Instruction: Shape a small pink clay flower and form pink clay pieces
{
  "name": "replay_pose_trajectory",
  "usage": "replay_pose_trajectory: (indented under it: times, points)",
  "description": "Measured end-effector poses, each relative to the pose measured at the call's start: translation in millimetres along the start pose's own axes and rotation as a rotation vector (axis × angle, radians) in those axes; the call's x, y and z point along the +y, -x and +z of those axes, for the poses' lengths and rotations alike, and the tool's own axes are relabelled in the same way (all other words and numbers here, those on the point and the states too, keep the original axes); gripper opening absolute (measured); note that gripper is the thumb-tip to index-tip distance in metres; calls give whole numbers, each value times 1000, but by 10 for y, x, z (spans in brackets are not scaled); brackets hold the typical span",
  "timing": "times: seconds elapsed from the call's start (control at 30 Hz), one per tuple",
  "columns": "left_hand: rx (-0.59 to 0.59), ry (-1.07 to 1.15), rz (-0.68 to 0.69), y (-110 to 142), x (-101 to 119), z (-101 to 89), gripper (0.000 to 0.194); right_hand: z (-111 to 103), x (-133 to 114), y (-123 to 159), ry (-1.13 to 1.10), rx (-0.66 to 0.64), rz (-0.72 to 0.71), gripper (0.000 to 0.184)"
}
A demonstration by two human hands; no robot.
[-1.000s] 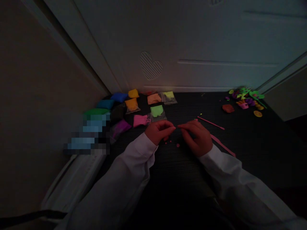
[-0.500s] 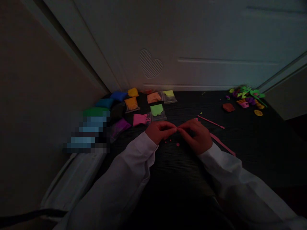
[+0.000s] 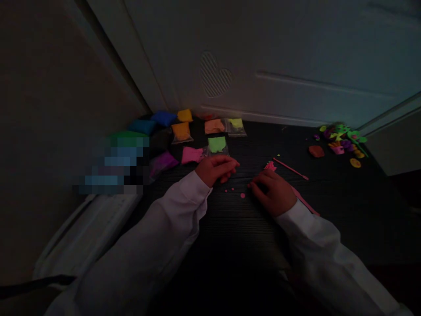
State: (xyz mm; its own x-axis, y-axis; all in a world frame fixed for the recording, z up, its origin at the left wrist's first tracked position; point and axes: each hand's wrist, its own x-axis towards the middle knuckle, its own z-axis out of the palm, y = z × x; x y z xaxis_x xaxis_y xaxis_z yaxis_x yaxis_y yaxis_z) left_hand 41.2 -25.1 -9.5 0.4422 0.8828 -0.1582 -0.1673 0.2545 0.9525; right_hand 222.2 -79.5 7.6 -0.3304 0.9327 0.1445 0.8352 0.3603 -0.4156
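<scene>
My left hand (image 3: pixel 218 170) hovers over the dark table with thumb and fingers pinched together; whatever lies between the tips is too small and dim to make out. To its right, my right hand (image 3: pixel 274 192) is low over the table, fingers curled and thumb against the index tip, its grip also unclear. Between the hands lie a flat pink clay dot (image 3: pixel 242 195) and two tinier pink bits (image 3: pixel 233 189). Just beyond my right knuckles sits a bumpy pink clay piece (image 3: pixel 270 166). A thin pink modelling tool (image 3: pixel 291 168) and a pink clay knife (image 3: pixel 306 202) lie beside that hand.
Bags of coloured clay, among them pink (image 3: pixel 191 155), green (image 3: pixel 217 144), orange (image 3: pixel 181 131) and purple (image 3: pixel 164 163), line the left and back. A reddish clay lump (image 3: pixel 316 151) and small clay figures (image 3: pixel 344 138) sit back right. A white panel (image 3: pixel 279 98) rises behind.
My hands have moved apart from where their fingertips met. The left drew back slightly, the right lowered, and the bumpy pink piece shows more. The view has shifted a little.
</scene>
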Motion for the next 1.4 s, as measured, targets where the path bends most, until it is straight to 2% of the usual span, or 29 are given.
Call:
replay_pose_trajectory:
  times: [0.53, 0.87, 1.4]
  points:
    - [-15, 25, 9, -4, 11, 0, 17, -54, 133, 93, 193, -31, -33, 24]
    - [-19, 15, 23, -10, 2, -7, 17, -136, 68, 163, 292, -101, -71, 30]
    - [-3, 15, 18, -4, 20, 16, 17, -123, 44, 160, 334, -158, -105, 33]
